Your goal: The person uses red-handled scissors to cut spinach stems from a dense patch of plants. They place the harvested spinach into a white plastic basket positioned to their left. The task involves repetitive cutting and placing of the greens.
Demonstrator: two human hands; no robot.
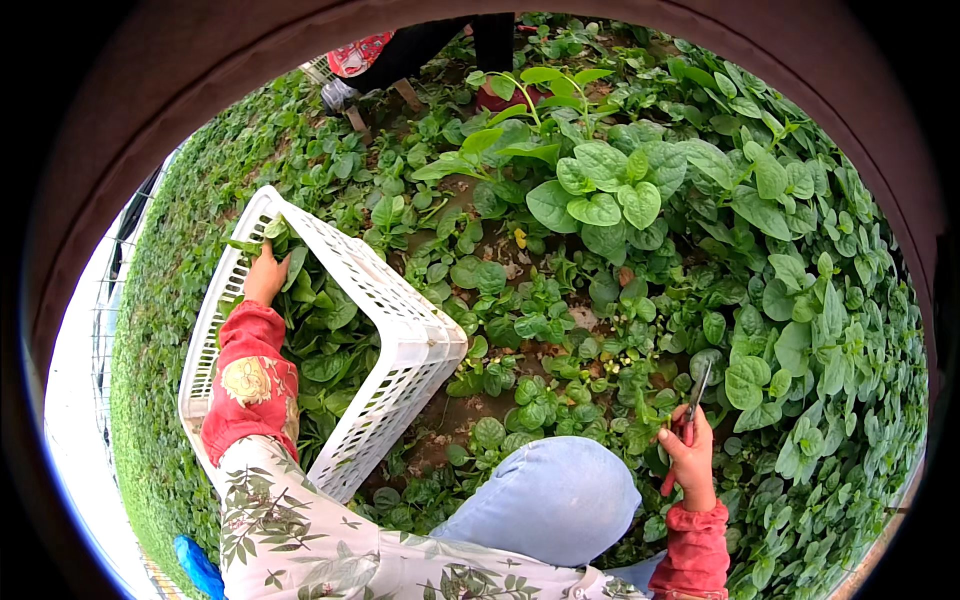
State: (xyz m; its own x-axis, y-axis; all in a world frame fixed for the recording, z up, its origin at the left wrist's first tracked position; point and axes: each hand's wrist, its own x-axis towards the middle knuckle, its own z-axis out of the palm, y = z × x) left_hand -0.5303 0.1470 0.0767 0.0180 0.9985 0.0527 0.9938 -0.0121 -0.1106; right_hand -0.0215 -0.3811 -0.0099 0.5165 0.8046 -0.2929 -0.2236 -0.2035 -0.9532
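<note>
In the head view, my left hand reaches into a white slatted plastic crate at left. Its fingers touch a bunch of leafy greens by the crate's far corner; whether they grip it is hidden. More cut greens lie inside, partly covered by my red sleeve. At lower right, my right hand holds red-handled scissors, their narrow blades pointing up and away from me. Just left of that hand stands a small green sprig; I cannot tell whether the thumb touches it.
Taller broad-leaved plants crowd the right side. Low plants and patches of soil lie between crate and scissors. My bent knee is at bottom centre. Another person's dark-clad leg stands at the top. A blue object lies lower left.
</note>
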